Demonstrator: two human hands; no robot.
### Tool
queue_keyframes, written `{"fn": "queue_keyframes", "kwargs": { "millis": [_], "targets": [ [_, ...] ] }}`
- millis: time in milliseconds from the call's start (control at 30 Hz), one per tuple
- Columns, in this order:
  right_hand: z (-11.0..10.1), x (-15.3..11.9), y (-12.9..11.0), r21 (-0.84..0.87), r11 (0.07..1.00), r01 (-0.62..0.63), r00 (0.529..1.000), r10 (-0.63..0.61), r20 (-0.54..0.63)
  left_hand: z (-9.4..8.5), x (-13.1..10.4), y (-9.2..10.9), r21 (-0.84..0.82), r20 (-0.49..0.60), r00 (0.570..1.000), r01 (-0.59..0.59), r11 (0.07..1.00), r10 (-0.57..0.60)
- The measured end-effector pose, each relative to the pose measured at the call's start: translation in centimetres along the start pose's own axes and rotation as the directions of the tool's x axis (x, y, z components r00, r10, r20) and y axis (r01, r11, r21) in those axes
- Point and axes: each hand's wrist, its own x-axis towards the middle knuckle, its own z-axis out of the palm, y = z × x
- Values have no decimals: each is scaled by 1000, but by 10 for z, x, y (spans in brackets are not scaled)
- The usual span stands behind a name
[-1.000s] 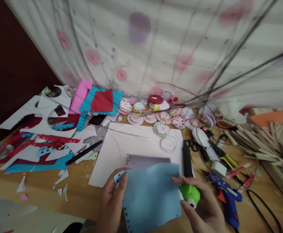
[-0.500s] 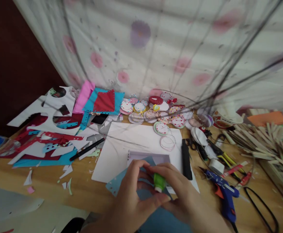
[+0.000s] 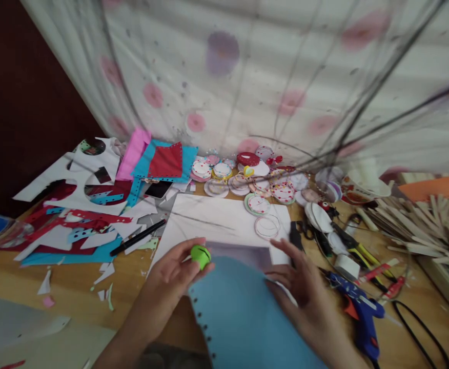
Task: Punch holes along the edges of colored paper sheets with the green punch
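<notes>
My left hand (image 3: 170,274) is closed on a small bright green object (image 3: 200,255), held between thumb and fingers. A large blue sheet (image 3: 243,312) with punched dots along its left edge rises in front of me. Its right side lies against my right hand (image 3: 299,287), whose fingers are spread. Behind the sheet is a pale purple rectangular piece (image 3: 238,250), partly covered, on white paper (image 3: 194,218). A round outline (image 3: 267,226) shows on that paper.
Paper scraps and a black pen (image 3: 138,237) lie left. Decorated paper discs (image 3: 259,204) line the back. On the right are a blue glue gun (image 3: 363,312) with its cord, pliers (image 3: 363,256), a white roll (image 3: 346,266) and wooden sticks (image 3: 428,230).
My hands have moved apart. The green object has gone left with my left hand, its other side now showing. The blue sheet now stands larger in view between my hands.
</notes>
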Motion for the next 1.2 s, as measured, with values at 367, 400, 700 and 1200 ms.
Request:
{"fn": "queue_keyframes", "kwargs": {
  "millis": [367,400,700,1200],
  "targets": [
    [-64,17,-39,-383,914,132,976,-52,213,-7,8,-10,10,129,988,85,996,-86],
    [-57,20,-43,-398,903,160,968,-64,243,-5,8,-11,15,147,985,93,996,-94],
    [-14,43,-54,-452,793,408,849,-149,507,5,6,-8,179,124,982,118,977,-141],
    [-7,38,-46,-493,729,474,831,-185,525,6,7,-10,366,231,970,-19,931,-71]
  ]
}}
